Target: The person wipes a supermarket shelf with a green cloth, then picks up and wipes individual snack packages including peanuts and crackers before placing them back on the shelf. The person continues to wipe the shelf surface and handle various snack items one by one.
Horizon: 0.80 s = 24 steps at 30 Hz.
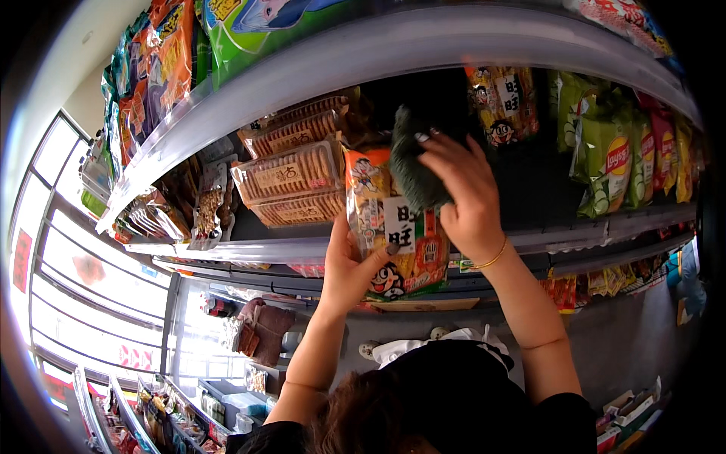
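Note:
My left hand [354, 267] grips the lower left of a Want Want rice cracker bag [371, 227], its thumb laid across the front. The bag is held upright at the shelf's front edge. In my right hand [468, 193] is a dark green cloth [417, 170], bunched under the fingers and lying against the bag's upper right. Part of the bag's top is hidden by the cloth. Just left of the bag, clear packs of round biscuits [289, 173] are stacked on the shelf. Behind my right hand stands another rice cracker bag [505, 105].
Green Lay's chip bags [610, 156] stand at the shelf's right. Overhead runs the clear front strip [397, 45] of an upper shelf holding snack bags [170, 57]. Further shelves lie below. Open cartons [629, 408] are at lower right, and display bins [176, 414] at lower left.

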{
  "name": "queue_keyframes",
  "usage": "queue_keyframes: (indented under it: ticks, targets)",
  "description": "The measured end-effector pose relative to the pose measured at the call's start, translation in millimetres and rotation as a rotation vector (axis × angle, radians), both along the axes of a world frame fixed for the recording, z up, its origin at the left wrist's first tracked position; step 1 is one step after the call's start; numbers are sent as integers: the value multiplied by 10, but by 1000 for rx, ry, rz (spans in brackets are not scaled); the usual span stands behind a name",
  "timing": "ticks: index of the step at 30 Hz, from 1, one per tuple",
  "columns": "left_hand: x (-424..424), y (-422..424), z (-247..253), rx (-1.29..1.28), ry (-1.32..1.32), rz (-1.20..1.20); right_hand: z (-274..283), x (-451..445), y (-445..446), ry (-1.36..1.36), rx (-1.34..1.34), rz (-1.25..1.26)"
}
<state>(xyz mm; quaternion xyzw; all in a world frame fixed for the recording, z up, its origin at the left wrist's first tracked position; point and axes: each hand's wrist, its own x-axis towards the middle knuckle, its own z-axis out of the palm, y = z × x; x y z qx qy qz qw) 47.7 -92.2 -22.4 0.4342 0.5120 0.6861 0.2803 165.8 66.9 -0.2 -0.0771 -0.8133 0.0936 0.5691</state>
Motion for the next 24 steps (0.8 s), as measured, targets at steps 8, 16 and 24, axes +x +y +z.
queue_keyframes:
  ticks: [8,16,24]
  targets:
    - [-211,238,-30,127,-249,132,-323,104,-509,-170,111,222]
    - [-223,523,-20,167,-272,34,-427,247,-309,-92,290,140]
    - [84,1097,142,215,-38,-53,-456,573,100,23,191,-97]
